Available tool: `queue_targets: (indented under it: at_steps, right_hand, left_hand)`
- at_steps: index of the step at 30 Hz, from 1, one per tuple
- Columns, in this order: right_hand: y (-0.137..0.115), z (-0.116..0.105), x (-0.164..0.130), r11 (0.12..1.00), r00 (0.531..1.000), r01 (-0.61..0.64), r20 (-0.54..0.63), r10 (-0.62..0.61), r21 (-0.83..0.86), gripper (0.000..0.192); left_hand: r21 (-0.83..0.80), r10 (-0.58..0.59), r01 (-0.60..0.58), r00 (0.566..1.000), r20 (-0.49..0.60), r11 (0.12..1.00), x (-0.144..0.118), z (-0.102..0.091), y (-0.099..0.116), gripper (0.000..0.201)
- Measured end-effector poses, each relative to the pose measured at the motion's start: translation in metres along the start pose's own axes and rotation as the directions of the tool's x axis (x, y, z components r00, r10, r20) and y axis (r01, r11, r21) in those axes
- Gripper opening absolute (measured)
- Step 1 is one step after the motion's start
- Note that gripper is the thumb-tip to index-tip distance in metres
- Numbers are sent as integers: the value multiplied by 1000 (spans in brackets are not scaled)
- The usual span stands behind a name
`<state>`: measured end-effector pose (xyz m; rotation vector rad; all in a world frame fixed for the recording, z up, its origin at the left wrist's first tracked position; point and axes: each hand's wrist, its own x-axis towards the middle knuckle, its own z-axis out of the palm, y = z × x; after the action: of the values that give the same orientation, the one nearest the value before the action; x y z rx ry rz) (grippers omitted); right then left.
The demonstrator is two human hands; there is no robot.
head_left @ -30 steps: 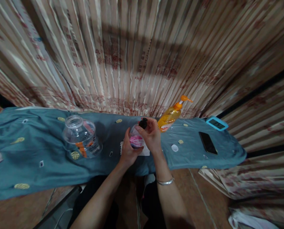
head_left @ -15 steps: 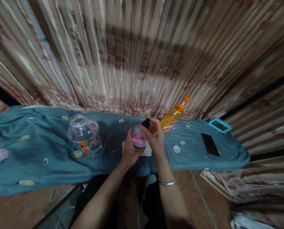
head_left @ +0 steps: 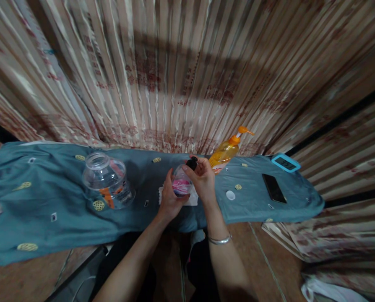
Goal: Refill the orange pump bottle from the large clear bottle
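Note:
A small clear bottle (head_left: 181,184) with a pink label is held tilted over the middle of the cloth-covered board. My left hand (head_left: 171,195) is wrapped round its body from the left and below. At its top, the fingers of my right hand (head_left: 204,178) are closed on the black cap (head_left: 192,162). Whether the cap is loose or seated on the neck, I cannot tell. Beneath the hands lies a white paper tissue (head_left: 192,200), partly hidden by them. Just behind my right hand stands an orange pump bottle (head_left: 223,155) with yellow liquid.
A large clear plastic jar (head_left: 104,180) stands at the left on the blue-green cloth (head_left: 64,230). To the right are a white round lid (head_left: 230,195), a black phone (head_left: 274,188) and a blue-framed digital clock (head_left: 285,162). A pleated curtain (head_left: 162,84) hangs behind the board.
The view has shifted slightly, so things on the board appear a little further left. Both hands keep their hold on the small bottle and its cap.

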<state>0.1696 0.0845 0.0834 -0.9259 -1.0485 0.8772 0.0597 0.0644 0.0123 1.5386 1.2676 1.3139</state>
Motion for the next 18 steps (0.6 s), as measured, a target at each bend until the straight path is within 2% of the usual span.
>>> queue_targets:
  at_steps: [6,10,13,18]
  right_hand:
    - [-5,-5,-2,1000,995,-6,102,7,-7,39]
    - [-5,-4,-2,1000,998,4,57,-3,-16,45]
    - [-2,-3,0,1000,1000,11,13,-10,-10,42]
    - [-4,-9,-1,1000,994,5,108,-2,-22,32]
  left_hand:
    - [-6,6,-6,1000,9,1000,0,-1,2,101]
    - [-7,-2,2,1000,19,1000,0,-1,4,101]
    - [1,12,-12,1000,20,1000,1,0,3,100]
    - [6,19,-19,1000,16,1000,1,1,1,98]
